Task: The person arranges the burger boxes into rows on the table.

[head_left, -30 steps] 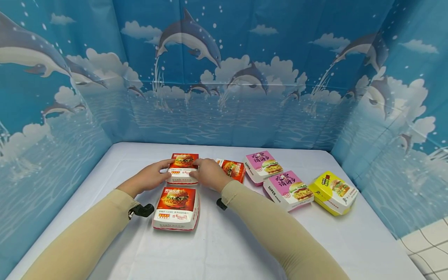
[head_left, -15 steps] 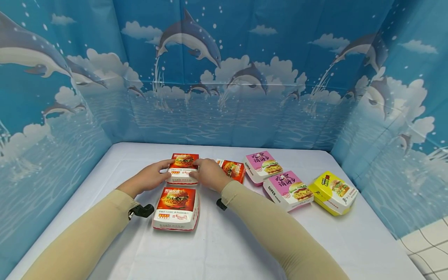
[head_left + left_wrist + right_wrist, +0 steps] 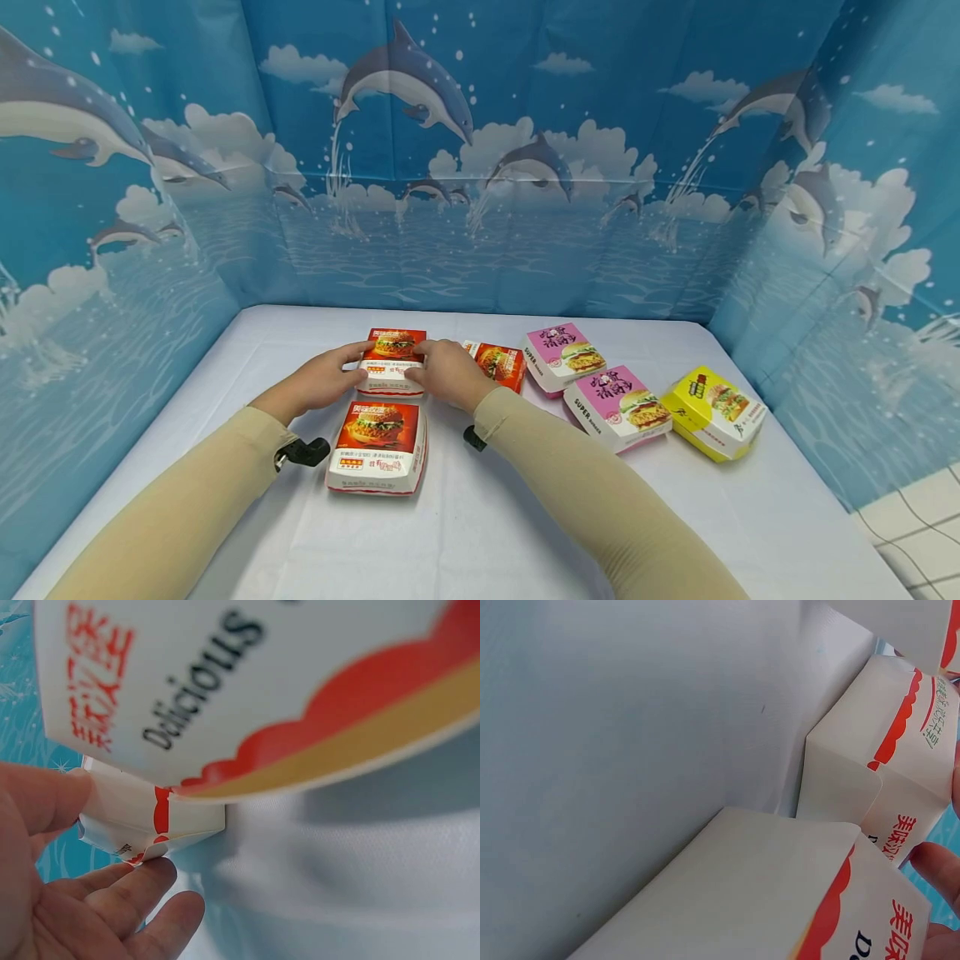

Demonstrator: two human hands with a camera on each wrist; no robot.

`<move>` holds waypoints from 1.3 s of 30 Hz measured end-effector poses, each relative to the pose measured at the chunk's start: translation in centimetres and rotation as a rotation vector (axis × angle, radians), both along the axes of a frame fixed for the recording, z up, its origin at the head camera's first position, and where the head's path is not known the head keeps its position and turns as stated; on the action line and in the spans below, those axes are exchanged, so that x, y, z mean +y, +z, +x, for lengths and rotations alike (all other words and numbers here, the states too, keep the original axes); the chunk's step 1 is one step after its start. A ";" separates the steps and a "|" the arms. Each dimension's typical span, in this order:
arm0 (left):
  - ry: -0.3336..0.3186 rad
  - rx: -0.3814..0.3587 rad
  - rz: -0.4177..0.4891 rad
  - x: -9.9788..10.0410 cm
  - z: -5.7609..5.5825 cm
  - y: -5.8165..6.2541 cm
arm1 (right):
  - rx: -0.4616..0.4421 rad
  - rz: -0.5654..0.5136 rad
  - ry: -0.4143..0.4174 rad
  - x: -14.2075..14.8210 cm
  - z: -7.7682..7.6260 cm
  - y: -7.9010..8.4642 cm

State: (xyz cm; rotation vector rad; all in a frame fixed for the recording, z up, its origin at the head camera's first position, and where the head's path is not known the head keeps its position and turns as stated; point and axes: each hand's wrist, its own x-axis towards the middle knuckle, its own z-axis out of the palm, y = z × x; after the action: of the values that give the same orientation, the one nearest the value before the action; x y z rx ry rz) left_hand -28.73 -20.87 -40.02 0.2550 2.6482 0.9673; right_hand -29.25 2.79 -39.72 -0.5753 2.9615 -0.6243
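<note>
Gripping far burger box from both sides

Pinching far burger box [image 3: 391, 362] between two hands: clamped on left edge with thumb and fingers of left hand [image 3: 318, 383], on right edge with thumb and fingers of right hand [image 3: 455, 375]. Lying toward back left of white table [image 3: 487, 533], burger print up. Just in front, roughly in line: near burger box [image 3: 378, 446], same red-and-white print. Just right, partly hidden behind right hand: third red burger box [image 3: 502, 363]. Farther right: back pink box [image 3: 562, 357] and front pink box [image 3: 618, 407], close together, contact unclear. Right beside front one: yellow box [image 3: 716, 412]. Behind everything: blue dolphin backdrop [image 3: 480, 242].
</note>
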 end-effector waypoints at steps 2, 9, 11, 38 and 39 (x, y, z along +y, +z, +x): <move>-0.001 0.004 -0.001 0.0 0.0 0.0 | -0.002 0.002 -0.001 0.0 0.0 0.0; 0.003 0.006 0.001 0.1 0.0 0.0 | -0.004 0.003 -0.013 -0.1 0.1 0.0; 0.003 0.004 0.003 0.1 0.1 0.0 | -0.003 -0.002 -0.014 -0.1 0.1 0.0; -0.004 0.017 -0.001 -0.2 -0.1 -0.5 | -0.012 -0.008 -0.039 -0.1 0.4 -0.1; -0.007 0.018 -0.005 -0.2 -0.1 -0.5 | -0.010 -0.007 -0.039 -0.1 0.4 -0.1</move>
State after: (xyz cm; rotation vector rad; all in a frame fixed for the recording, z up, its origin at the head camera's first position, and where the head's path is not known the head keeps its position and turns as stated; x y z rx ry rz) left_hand -28.84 -21.07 -40.53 0.2729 2.6638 0.9611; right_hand -28.89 2.65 -39.78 -0.5151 2.9689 -0.6390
